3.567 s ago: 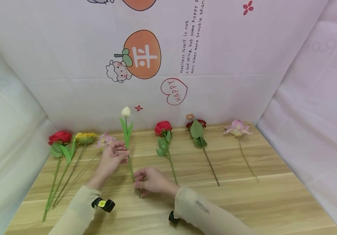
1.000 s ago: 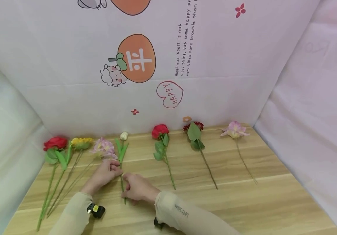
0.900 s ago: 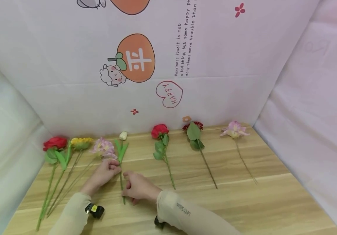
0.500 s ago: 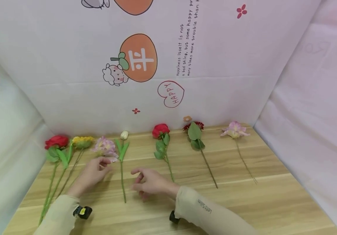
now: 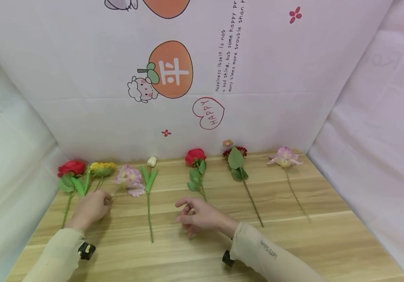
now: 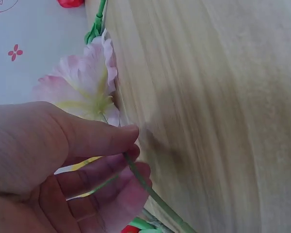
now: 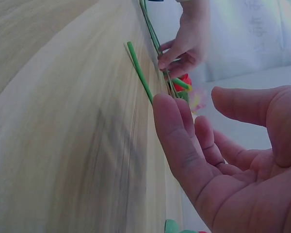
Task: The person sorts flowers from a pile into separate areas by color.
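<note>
My left hand (image 5: 92,207) is at the left group of flowers, thumb and fingertips pinching the thin green stem (image 6: 155,194) of a pink-purple flower (image 5: 130,180), just below its bloom. In the left wrist view that bloom (image 6: 89,82) leans against the white backdrop beyond the thumb. A white tulip (image 5: 149,196) with two green leaves lies on the table between my hands. My right hand (image 5: 200,213) hovers over the table below a red rose (image 5: 195,157), fingers loosely bent and holding nothing. In the right wrist view its thumb stands apart from the fingers.
At far left lie another red rose (image 5: 71,168) and a yellow flower (image 5: 102,169), their stems partly behind the left hand. To the right are a dark red flower (image 5: 237,158) and a second pink flower (image 5: 284,157). White cloth walls (image 5: 276,78) border the wooden table (image 5: 173,258).
The white tulip was lowered onto the table and let go. My left hand moved left to the pink flower's stem; my right hand drew away to the right.
</note>
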A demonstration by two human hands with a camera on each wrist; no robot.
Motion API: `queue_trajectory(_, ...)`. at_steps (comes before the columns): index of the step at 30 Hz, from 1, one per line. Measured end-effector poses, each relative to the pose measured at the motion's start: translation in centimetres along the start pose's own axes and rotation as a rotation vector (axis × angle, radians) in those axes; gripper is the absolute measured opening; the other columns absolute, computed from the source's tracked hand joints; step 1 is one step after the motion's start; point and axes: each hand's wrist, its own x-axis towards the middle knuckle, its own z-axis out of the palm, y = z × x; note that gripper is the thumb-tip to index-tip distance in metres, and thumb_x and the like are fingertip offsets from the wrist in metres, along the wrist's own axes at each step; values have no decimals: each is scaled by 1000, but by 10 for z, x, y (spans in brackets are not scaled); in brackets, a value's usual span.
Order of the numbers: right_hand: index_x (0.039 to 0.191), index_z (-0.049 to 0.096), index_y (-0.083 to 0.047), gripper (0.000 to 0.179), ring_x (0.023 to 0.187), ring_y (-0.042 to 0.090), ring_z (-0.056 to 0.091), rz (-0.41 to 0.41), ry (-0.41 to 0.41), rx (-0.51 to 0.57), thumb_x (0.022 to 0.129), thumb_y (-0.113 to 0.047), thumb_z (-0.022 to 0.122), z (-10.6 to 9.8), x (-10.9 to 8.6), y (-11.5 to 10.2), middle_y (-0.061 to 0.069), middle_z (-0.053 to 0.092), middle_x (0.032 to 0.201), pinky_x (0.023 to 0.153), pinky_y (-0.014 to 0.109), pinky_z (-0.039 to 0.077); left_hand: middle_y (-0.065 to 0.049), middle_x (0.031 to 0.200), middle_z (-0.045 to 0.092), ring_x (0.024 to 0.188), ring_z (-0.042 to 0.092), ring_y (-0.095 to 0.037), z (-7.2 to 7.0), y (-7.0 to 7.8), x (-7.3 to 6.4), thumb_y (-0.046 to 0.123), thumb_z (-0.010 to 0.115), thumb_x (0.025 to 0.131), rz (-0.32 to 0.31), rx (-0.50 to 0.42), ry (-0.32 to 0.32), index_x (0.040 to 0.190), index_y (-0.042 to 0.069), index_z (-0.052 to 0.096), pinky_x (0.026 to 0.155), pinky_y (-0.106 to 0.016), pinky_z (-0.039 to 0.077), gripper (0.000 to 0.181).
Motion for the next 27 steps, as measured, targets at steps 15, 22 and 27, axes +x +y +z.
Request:
queue_trajectory(15, 134, 54, 3, 40, 69, 24, 63, -22, -43, -2, 98, -5, 67, -2, 1, 2, 12, 59, 97, 64, 45, 62, -15, 91, 72, 82, 68, -31, -16, 0, -8, 3, 72, 86, 23, -122, 15, 108, -7, 70, 68, -48, 56, 24)
queue_trajectory(22, 135, 54, 2, 41, 68, 28, 64, -13, -46, 8, 98, -7, 67, -3, -1, -2, 13, 59, 97, 66, 50, 62, -4, 88, 71, 76, 67, -21, -28, 14, -7, 12, 78, 86, 45, -125, 59, 106, -2, 71, 64, -41, 54, 25)
queue_trajectory(27, 132, 56, 0, 36, 73, 32, 64, -12, -42, 15, 98, -6, 67, -3, -2, -2, 14, 60, 98, 65, 48, 62, -11, 98, 68, 73, 69, -19, -39, 35, -4, 15, 73, 93, -10, -352, -27, 116, -6, 63, 61, -33, 58, 33)
